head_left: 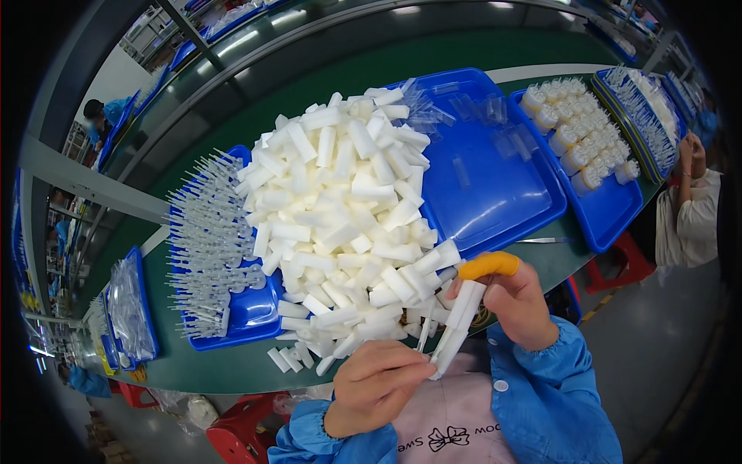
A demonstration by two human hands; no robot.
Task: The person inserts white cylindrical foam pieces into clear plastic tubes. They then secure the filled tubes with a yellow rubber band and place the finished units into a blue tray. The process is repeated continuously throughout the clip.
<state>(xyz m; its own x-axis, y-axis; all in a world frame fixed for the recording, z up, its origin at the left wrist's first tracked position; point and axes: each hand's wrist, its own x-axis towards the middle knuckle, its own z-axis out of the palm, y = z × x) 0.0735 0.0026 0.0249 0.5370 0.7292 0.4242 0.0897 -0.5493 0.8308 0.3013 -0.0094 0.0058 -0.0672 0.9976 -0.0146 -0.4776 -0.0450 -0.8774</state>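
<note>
Right hand [519, 303], orange rubber cot on the forefinger, gripping a white plastic nozzle cap [457, 325]; left hand [376, 383] pinching its lower end. Beyond: big heap of white caps [340, 209] untouched, thin clear tubes [209, 240] waiting in a blue plastic tray [255, 313]. Plenty left.

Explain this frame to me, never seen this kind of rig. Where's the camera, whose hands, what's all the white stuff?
No machine here: a person works with bare hands, filmed by a fisheye camera worn on the head, looking down, so straight edges curve. The left hand and right hand, which wears an orange finger cot, hold a white plastic tube between them. On the green table lies a heap of white tubes over blue trays, with clear thin stems at left and white capped parts at right. Another person sits at far right.
</note>
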